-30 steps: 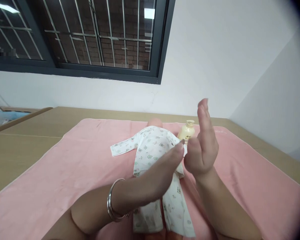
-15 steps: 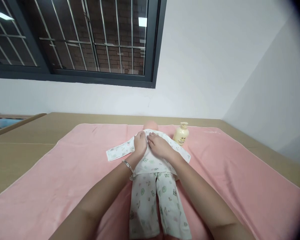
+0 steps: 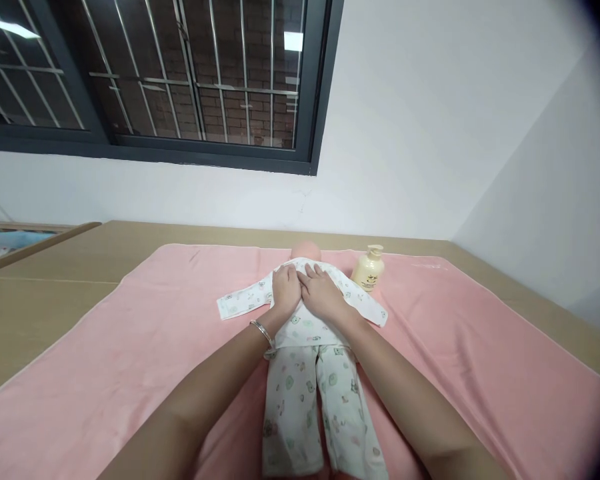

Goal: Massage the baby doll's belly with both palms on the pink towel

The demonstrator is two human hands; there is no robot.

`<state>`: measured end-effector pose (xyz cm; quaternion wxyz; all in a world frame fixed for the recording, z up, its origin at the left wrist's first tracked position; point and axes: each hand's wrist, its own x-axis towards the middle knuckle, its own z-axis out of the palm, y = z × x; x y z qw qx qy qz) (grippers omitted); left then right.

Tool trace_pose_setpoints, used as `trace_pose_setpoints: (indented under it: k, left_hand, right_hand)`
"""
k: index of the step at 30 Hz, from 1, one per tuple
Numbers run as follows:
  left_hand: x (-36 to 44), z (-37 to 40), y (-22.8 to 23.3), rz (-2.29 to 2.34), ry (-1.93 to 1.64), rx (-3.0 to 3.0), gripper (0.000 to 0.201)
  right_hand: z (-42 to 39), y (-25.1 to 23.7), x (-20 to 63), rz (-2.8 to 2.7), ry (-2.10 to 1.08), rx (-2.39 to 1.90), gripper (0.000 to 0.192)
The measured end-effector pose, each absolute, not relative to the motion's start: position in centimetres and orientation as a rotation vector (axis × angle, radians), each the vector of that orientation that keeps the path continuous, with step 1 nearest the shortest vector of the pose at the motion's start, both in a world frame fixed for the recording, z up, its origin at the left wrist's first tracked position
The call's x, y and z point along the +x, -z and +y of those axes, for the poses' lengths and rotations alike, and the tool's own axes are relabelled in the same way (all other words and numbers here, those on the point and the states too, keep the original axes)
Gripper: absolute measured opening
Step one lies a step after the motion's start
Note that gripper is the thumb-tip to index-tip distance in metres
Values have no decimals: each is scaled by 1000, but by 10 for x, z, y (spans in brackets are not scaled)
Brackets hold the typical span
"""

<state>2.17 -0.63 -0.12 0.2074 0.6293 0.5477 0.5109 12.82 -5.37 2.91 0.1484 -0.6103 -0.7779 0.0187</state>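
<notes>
A baby doll lies stretched out on the pink blanket, dressed in a white printed top (image 3: 307,331) and matching trousers (image 3: 293,413). Its bald head (image 3: 306,251) points away from me, and both sleeves spread sideways. My left hand (image 3: 287,292) rests flat on the upper part of the top, fingers extended; a silver bangle (image 3: 263,332) circles that wrist. Beside it, my right hand (image 3: 323,293) also lies on the top with fingers stretched and a little apart. The two hands meet near the thumbs. Whether the doll's front or back faces up, I cannot tell.
A cream pump bottle (image 3: 368,270) stands on the pink blanket (image 3: 170,340), just behind the sleeve on the right. Under the blanket is a tan padded surface (image 3: 55,267) reaching to the white wall (image 3: 395,127). A dark-framed barred window (image 3: 200,80) is above.
My left hand has flattened onto the top and come closer to my right hand, so they now touch. The whole view has shifted slightly; doll and bottle stay in place.
</notes>
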Motion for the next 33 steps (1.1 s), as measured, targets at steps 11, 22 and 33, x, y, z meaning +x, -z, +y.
trace_pose_setpoints:
  k: [11,22,33]
  left_hand:
    - [19,2,6,1397,-1490,1597,33]
    - [13,3,13,1337,-1481,1810,28]
    - [11,2,19,1374,-1235,2274,41]
  right_hand:
    - [-58,-21,113,-2105,-16,-2012,60]
    - [-51,-19,122,-2151,-98,-1734,51]
    - [-32,-14,147,-1926,-58,-2010,68]
